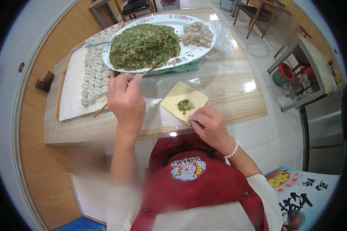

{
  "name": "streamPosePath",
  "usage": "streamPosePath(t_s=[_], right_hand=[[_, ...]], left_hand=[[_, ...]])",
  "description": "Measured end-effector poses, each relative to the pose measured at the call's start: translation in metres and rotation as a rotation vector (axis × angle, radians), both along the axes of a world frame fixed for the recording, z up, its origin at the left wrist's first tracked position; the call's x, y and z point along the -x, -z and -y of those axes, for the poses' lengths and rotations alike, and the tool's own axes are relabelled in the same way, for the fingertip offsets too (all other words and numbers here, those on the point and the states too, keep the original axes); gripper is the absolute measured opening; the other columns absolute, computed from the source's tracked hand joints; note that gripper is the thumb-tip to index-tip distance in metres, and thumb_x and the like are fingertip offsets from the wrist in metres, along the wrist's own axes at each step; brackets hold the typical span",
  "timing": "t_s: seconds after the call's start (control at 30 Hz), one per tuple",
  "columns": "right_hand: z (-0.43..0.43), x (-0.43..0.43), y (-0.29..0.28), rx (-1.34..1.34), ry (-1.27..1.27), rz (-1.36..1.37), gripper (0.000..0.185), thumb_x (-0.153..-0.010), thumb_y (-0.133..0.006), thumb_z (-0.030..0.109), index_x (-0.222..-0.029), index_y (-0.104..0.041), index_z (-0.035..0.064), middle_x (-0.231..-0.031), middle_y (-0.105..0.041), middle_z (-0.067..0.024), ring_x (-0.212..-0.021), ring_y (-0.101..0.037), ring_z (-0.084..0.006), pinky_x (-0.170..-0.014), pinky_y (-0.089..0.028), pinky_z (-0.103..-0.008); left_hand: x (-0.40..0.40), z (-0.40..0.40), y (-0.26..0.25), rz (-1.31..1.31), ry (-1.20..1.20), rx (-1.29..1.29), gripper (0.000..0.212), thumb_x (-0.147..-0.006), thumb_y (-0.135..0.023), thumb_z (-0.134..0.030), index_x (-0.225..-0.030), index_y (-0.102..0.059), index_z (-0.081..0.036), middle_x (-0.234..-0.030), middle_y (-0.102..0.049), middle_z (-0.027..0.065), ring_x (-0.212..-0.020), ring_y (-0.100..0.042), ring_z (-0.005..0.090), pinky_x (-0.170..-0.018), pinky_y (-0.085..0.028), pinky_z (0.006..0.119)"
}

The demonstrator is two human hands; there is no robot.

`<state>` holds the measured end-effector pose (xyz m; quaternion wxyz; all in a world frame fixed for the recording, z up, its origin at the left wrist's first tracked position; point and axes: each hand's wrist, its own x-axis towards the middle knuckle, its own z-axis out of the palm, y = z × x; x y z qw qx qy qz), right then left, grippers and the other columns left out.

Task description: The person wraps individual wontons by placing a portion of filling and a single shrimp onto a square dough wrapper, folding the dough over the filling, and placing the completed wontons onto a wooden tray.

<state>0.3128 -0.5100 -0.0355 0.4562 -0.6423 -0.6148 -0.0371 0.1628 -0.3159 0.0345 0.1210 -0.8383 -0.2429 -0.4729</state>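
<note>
A stack of square dough wrappers lies near the table's front edge. On the top one sit a dab of green filling and a peeled shrimp. My right hand pinches the wrappers' near right corner. In my left hand is a thin stick, brown at both visible ends; its far tip reaches the oval plate. That floral plate carries a large mound of green filling and a heap of peeled shrimp.
Left of the plate, a wood-framed tray holds rows of folded dumplings. A metal utensil handle juts over it. The plate rests on a green box. A clear plastic bag lies behind right. Chairs stand beyond.
</note>
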Motion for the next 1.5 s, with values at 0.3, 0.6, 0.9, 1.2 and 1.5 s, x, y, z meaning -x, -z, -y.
streamPosePath(t_s=[0.3, 0.6, 0.9, 1.2, 1.5], right_hand=[[0.007, 0.000, 0.000, 0.063, -0.029, -0.001, 0.011, -0.079, -0.074, 0.002, -0.088, -0.067, 0.0037, -0.092, -0.065, -0.0102, -0.088, -0.064, -0.0295, -0.076, -0.054, -0.0400], [0.006, -0.001, 0.000, 0.061, -0.009, 0.029, 0.011, -0.077, -0.075, 0.004, -0.085, -0.066, 0.0046, -0.091, -0.064, -0.0100, -0.088, -0.063, -0.0295, -0.076, -0.054, -0.0397], [0.003, 0.000, -0.002, 0.053, -0.011, 0.046, 0.011, -0.077, -0.075, 0.004, -0.083, -0.066, 0.0049, -0.089, -0.064, -0.0101, -0.086, -0.063, -0.0297, -0.074, -0.054, -0.0397], [0.003, 0.001, -0.003, 0.048, -0.003, 0.044, 0.016, -0.075, -0.077, -0.001, -0.087, -0.067, 0.0045, -0.089, -0.066, -0.0090, -0.083, -0.064, -0.0287, -0.070, -0.055, -0.0381], [0.003, 0.000, -0.001, 0.048, -0.014, 0.001, 0.013, -0.077, -0.074, 0.004, -0.086, -0.066, 0.0041, -0.091, -0.065, -0.0108, -0.085, -0.065, -0.0299, -0.074, -0.055, -0.0399]], left_hand=[[0.008, 0.027, 0.024, 0.039, 0.382, 0.526, 0.021, -0.078, -0.071, 0.007, -0.095, -0.074, -0.005, -0.088, -0.063, 0.0079, -0.087, -0.058, 0.0256, -0.072, -0.048, 0.034], [0.032, 0.039, 0.057, -0.051, 0.344, 0.570, 0.024, -0.075, -0.070, 0.009, -0.094, -0.074, -0.005, -0.089, -0.063, 0.0100, -0.087, -0.059, 0.0279, -0.074, -0.049, 0.035], [0.014, 0.038, 0.063, -0.131, 0.415, 0.580, 0.021, -0.076, -0.072, 0.007, -0.094, -0.074, -0.004, -0.089, -0.063, 0.0104, -0.085, -0.057, 0.0283, -0.072, -0.048, 0.036], [0.005, 0.025, 0.064, -0.139, 0.409, 0.512, 0.017, -0.079, -0.072, 0.004, -0.093, -0.075, -0.005, -0.090, -0.064, 0.0101, -0.088, -0.058, 0.0279, -0.075, -0.048, 0.036], [0.011, 0.026, 0.063, -0.091, 0.454, 0.653, 0.019, -0.078, -0.072, 0.006, -0.093, -0.076, -0.005, -0.090, -0.065, 0.0092, -0.089, -0.059, 0.0263, -0.076, -0.048, 0.034]])
